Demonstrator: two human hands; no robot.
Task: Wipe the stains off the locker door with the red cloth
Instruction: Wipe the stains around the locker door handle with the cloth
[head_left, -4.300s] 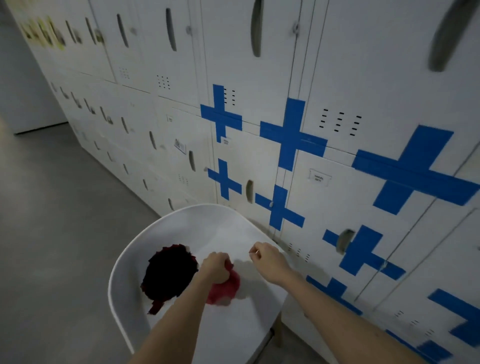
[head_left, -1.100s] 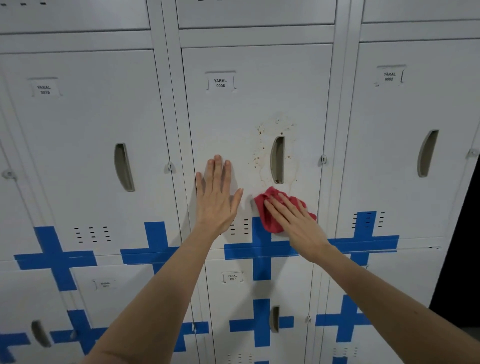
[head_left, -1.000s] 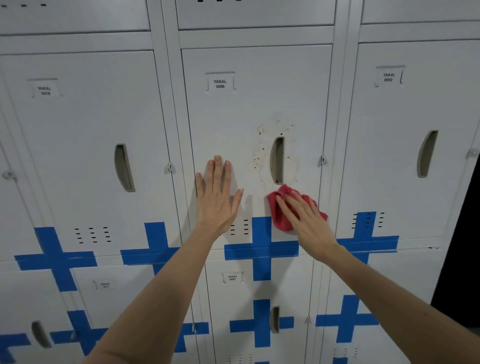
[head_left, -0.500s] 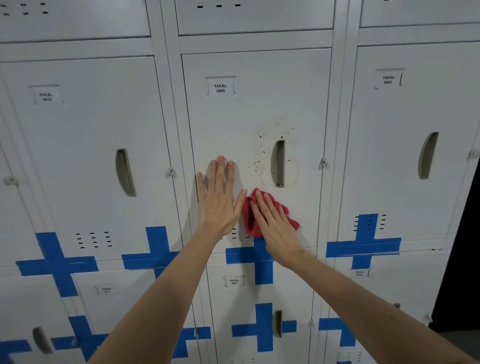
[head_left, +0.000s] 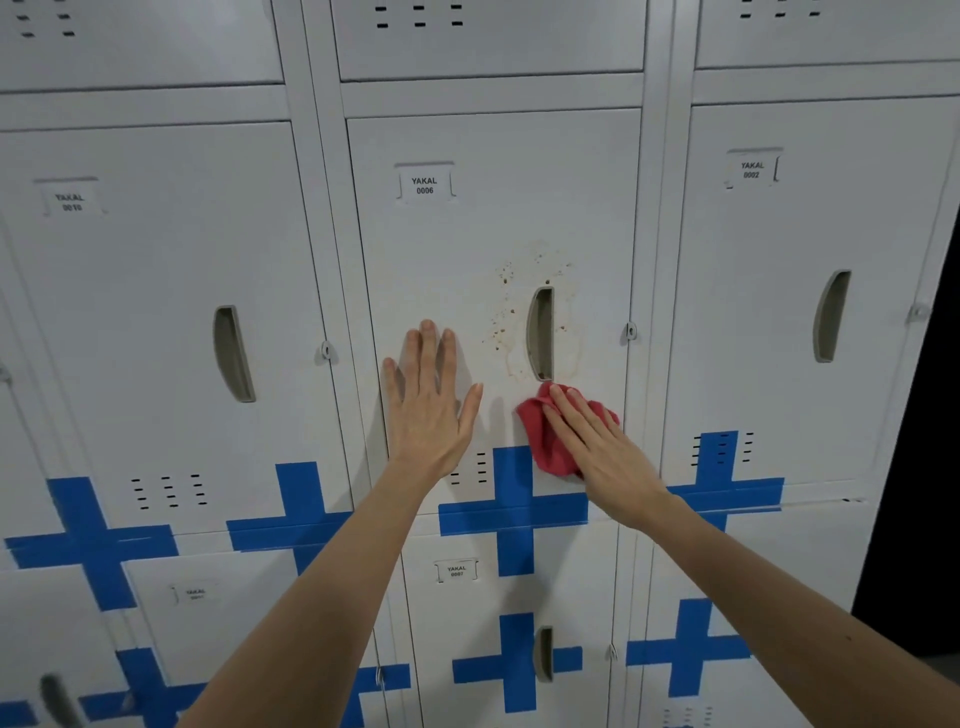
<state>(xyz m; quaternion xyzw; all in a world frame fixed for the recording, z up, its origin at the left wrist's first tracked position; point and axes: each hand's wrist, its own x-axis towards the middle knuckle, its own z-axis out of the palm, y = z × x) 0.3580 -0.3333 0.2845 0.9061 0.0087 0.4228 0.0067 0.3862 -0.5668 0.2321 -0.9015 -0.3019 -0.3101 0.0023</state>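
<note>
On the locker door, brown stains still ring the handle slot; the left hand stays flat, fingers spread, bracing; the right hand, flat-palmed, has swept the red cloth back right beneath the slot, stains unwiped

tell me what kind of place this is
Probably a locker room or staff storage area. A wall of grey metal lockers fills the view, each door with a recessed handle, vent slots and a numbered label such as "YAKAL 0006".
</note>
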